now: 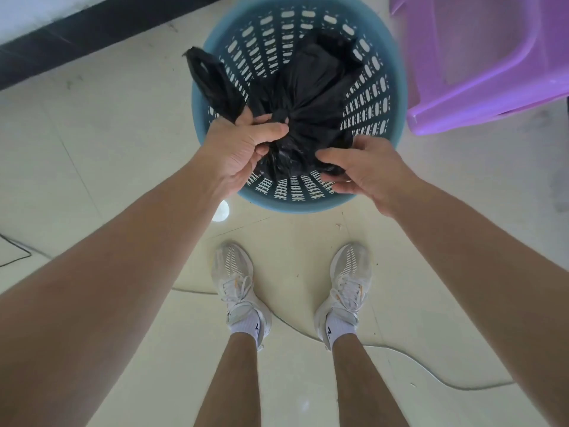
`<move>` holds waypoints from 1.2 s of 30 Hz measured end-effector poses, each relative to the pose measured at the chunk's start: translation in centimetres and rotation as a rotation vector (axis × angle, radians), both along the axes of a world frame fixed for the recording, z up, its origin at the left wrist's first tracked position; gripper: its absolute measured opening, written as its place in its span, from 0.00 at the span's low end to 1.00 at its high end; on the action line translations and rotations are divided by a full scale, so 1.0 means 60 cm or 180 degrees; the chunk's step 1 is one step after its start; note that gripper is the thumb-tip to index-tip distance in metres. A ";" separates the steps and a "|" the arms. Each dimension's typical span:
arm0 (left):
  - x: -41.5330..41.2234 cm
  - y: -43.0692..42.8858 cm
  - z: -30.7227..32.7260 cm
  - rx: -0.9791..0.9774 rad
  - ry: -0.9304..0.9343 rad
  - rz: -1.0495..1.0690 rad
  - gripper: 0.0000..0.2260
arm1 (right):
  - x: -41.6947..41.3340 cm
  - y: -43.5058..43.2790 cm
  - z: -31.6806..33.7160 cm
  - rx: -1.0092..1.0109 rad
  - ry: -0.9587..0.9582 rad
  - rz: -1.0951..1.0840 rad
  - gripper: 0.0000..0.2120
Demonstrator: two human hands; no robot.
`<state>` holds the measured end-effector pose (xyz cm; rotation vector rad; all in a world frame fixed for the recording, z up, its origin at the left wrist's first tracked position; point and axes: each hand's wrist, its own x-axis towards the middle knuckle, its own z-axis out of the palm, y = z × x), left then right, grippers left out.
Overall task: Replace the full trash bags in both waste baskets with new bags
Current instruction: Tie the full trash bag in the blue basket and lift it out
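Note:
A round blue plastic waste basket point(374, 97) with slotted walls stands on the floor in front of me. Inside it sits a black trash bag point(311, 87), gathered into a knot near its top. My left hand point(243, 149) grips the bag beside the knot, and one black handle loop sticks up past it over the basket's left rim. My right hand point(366, 171) pinches the bag's other loose end over the near rim of the basket.
A purple plastic stool point(480, 66) stands close to the basket's right side. A dark skirting strip point(77, 35) runs along the wall at the upper left. A thin cable point(409, 355) trails across the pale tiles by my white shoes point(234, 282).

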<state>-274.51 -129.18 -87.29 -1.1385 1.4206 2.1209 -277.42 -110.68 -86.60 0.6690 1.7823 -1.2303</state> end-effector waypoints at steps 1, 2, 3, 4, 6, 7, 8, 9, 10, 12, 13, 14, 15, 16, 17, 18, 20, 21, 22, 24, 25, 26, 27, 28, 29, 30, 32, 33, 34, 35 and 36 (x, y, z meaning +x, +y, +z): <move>-0.002 -0.001 0.003 -0.0189 0.0090 -0.0127 0.21 | 0.000 -0.001 -0.004 0.0399 0.0392 0.0324 0.21; -0.003 -0.005 0.004 -0.0373 0.0177 -0.0217 0.24 | 0.000 -0.001 -0.006 0.0812 0.0933 0.0605 0.26; -0.003 -0.010 0.002 -0.0550 0.0271 -0.0299 0.25 | -0.003 -0.002 -0.003 0.1107 0.1572 0.0865 0.29; -0.003 -0.014 0.000 -0.0722 0.0370 -0.0398 0.25 | -0.007 -0.002 0.001 0.1237 0.2246 0.1136 0.31; 0.000 -0.019 0.003 -0.1041 0.0535 -0.0705 0.26 | -0.026 -0.010 0.009 0.1229 0.3139 0.1790 0.32; 0.001 -0.019 0.007 -0.1191 0.0582 -0.0887 0.26 | -0.039 -0.018 0.011 0.1162 0.3247 0.2251 0.34; 0.000 -0.018 0.012 -0.1366 0.0632 -0.1068 0.25 | -0.051 -0.026 0.011 0.1068 0.3166 0.2746 0.34; -0.002 -0.016 0.017 -0.1577 0.0695 -0.1229 0.23 | -0.061 -0.035 0.007 0.0961 0.3015 0.3194 0.33; -0.003 -0.013 0.023 -0.1842 0.0767 -0.1355 0.21 | -0.069 -0.041 0.002 0.0887 0.2897 0.3492 0.29; -0.004 -0.009 0.028 -0.2479 0.0933 -0.1332 0.12 | -0.076 -0.049 -0.006 0.0823 0.2725 0.3487 0.17; -0.002 -0.006 0.027 -0.2766 0.1012 -0.1170 0.07 | -0.075 -0.051 -0.007 0.0755 0.2624 0.3256 0.13; 0.001 -0.003 0.022 -0.3028 0.1040 -0.0980 0.03 | -0.071 -0.050 -0.010 0.0677 0.2561 0.3026 0.09; 0.004 0.002 0.016 -0.3275 0.1042 -0.0795 0.05 | -0.065 -0.050 -0.014 0.0644 0.2551 0.2893 0.08; 0.007 0.006 0.008 -0.3452 0.1033 -0.0656 0.09 | -0.056 -0.047 -0.018 0.0634 0.2544 0.2825 0.07; 0.009 0.011 0.002 -0.3522 0.1029 -0.0529 0.11 | -0.046 -0.045 -0.022 0.0615 0.2528 0.2742 0.06; 0.010 0.015 -0.002 -0.3501 0.0996 -0.0430 0.12 | -0.035 -0.042 -0.026 0.0570 0.2522 0.2621 0.06; 0.010 0.019 -0.010 -0.3343 0.0703 -0.0275 0.11 | -0.016 -0.037 -0.032 0.0503 0.2607 0.2427 0.05; 0.007 0.021 -0.014 -0.3181 0.0473 -0.0173 0.09 | -0.010 -0.036 -0.034 0.0502 0.2647 0.2365 0.05; 0.003 0.024 -0.012 -0.2916 0.0257 -0.0030 0.07 | -0.006 -0.036 -0.036 0.0496 0.2636 0.2289 0.04; -0.006 0.031 0.000 -0.2000 -0.0158 0.0393 0.06 | -0.006 -0.037 -0.034 0.0454 0.2529 0.2074 0.07; -0.009 0.033 0.009 -0.1445 -0.0332 0.0572 0.08 | -0.007 -0.037 -0.034 0.0430 0.2506 0.1968 0.08; -0.010 0.033 0.017 -0.0944 -0.0423 0.0680 0.10 | -0.009 -0.036 -0.035 0.0416 0.2504 0.1878 0.09; -0.009 0.032 0.022 -0.0559 -0.0438 0.0707 0.13 | -0.010 -0.034 -0.039 0.0409 0.2513 0.1813 0.08; -0.006 0.028 0.024 -0.0284 -0.0416 0.0699 0.14 | -0.010 -0.033 -0.042 0.0401 0.2519 0.1768 0.08; -0.004 0.024 0.023 -0.0074 -0.0376 0.0714 0.15 | -0.010 -0.032 -0.044 0.0390 0.2528 0.1742 0.08; -0.002 0.019 0.023 0.0076 -0.0346 0.0751 0.15 | -0.008 -0.032 -0.046 0.0379 0.2533 0.1724 0.08; -0.003 0.015 0.024 0.0267 -0.0342 0.0873 0.14 | -0.004 -0.033 -0.047 0.0324 0.2525 0.1700 0.08; -0.005 0.016 0.025 0.0330 -0.0309 0.0967 0.12 | -0.001 -0.034 -0.048 0.0294 0.2537 0.1710 0.08; -0.008 0.018 0.027 0.0381 -0.0257 0.1086 0.10 | 0.003 -0.036 -0.048 0.0282 0.2568 0.1752 0.08; -0.010 0.022 0.028 0.0409 -0.0216 0.1208 0.10 | 0.008 -0.038 -0.048 0.0300 0.2604 0.1825 0.08; -0.012 0.025 0.027 0.0398 -0.0210 0.1288 0.11 | 0.013 -0.040 -0.049 0.0315 0.2622 0.1902 0.08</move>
